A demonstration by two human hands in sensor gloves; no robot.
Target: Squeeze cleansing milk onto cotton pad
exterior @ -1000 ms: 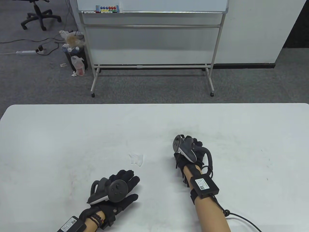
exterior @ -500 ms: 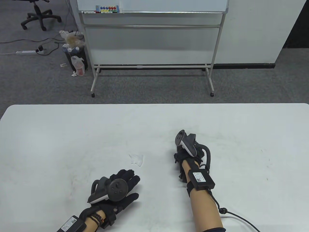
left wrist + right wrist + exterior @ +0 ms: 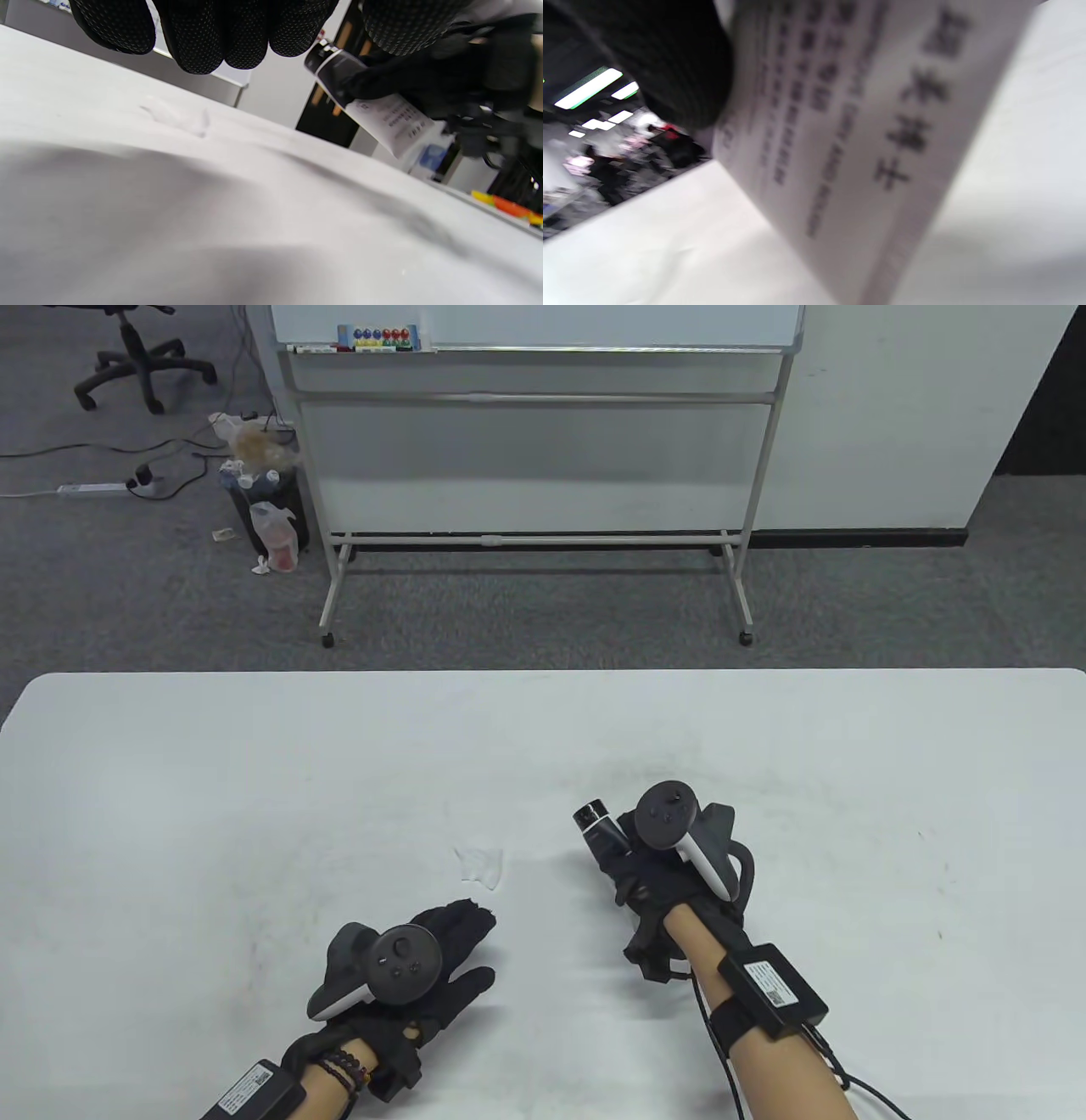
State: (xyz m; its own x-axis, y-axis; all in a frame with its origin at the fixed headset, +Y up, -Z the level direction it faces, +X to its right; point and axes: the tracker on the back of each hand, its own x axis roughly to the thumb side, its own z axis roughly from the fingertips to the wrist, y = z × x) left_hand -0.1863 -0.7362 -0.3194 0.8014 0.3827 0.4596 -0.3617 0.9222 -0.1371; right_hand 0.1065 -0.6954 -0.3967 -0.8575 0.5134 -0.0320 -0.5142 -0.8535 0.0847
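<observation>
A thin white cotton pad (image 3: 480, 865) lies on the white table (image 3: 254, 780), between my hands; it also shows in the left wrist view (image 3: 178, 117). My right hand (image 3: 645, 869) grips the cleansing milk tube (image 3: 601, 836), a white tube with a black cap end pointing up and to the left, off the table. The tube shows in the left wrist view (image 3: 382, 116) and fills the right wrist view (image 3: 861, 140). My left hand (image 3: 441, 959) is empty, fingers stretched forward, just below the pad and apart from it.
A whiteboard on a wheeled stand (image 3: 534, 475) is on the floor beyond the table's far edge. A bin with bags (image 3: 263, 509) and an office chair (image 3: 136, 356) are at far left.
My right hand has lifted and turned, so the tube's black cap end now shows to its left. It drew slightly back toward me. My left hand shifted a little.
</observation>
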